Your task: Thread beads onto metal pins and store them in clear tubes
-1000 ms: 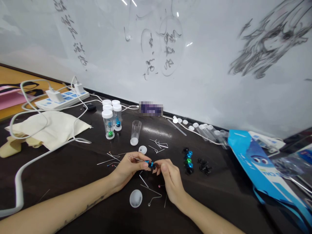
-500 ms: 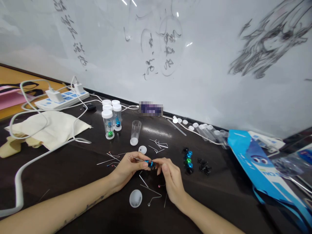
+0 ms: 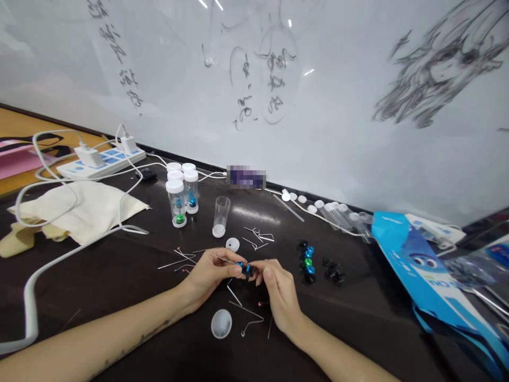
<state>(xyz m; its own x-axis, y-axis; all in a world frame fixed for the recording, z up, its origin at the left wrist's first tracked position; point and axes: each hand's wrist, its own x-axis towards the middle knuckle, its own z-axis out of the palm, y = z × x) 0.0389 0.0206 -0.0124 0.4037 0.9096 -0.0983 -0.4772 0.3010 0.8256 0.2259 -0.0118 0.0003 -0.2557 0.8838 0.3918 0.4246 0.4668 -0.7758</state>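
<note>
My left hand [image 3: 210, 276] pinches a small blue and black spool-shaped part [image 3: 245, 269] between thumb and fingers. A thin metal wire runs back from it across the left fingers. My right hand [image 3: 278, 286] is closed, its fingertips against the part's right end; the exact contact is partly hidden. Under the hands lie a bent hex key [image 3: 234, 293] and a bent wire with a ring end [image 3: 252, 321]. A small white cup [image 3: 221, 323] sits nearer to me, and a white cap [image 3: 233, 244] rests just beyond my left fingers.
Capped clear tubes [image 3: 176, 204] stand at the back left, beside an upright clear tube [image 3: 221, 216]. Several hex keys [image 3: 258, 239], coloured spool parts [image 3: 307, 262] and black pieces [image 3: 333, 271] lie around. A blue bag [image 3: 421, 265] is at right, a white cable [image 3: 32, 297] at left.
The blue and black part has turned slightly between my fingers. Both hands stay almost in the same place, and nothing else on the table has moved.
</note>
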